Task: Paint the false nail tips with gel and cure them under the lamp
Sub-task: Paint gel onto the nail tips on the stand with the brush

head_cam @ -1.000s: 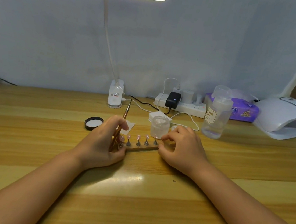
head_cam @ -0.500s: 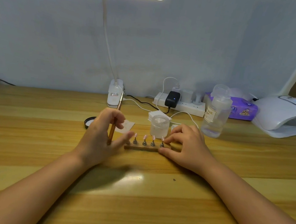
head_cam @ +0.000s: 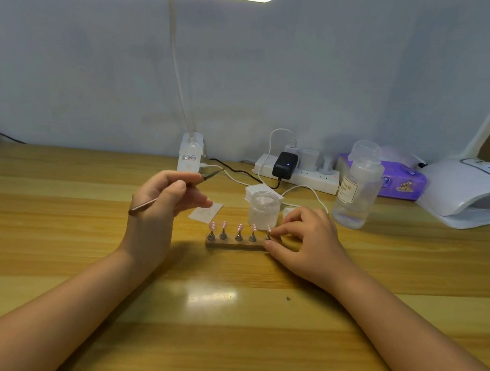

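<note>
A: Nail tips [head_cam: 239, 226], 5 pink ones, are standing on pegs along a small wooden holder [head_cam: 236, 245] at the middle of the wooden desk [head_cam: 222, 334]. Which step is this?

B: Painting looks to be pausing. The left hand [head_cam: 160, 206] is hovering at 9 o'clock of the holder, fingers curled round a slim brush [head_cam: 173, 191] lifted clear of the tips. The right hand [head_cam: 307, 246] is pinching the holder's 3 o'clock end, fingers bent round it, steadying it or readying to carry it.

A: And next?

B: Probably curing. The white curing lamp [head_cam: 472, 194] is sitting well apart at 2 o'clock, so the holder is needing a level carry into its mouth, avoiding the frosted jar [head_cam: 264, 210] and clear bottle [head_cam: 358, 188] between.
</note>
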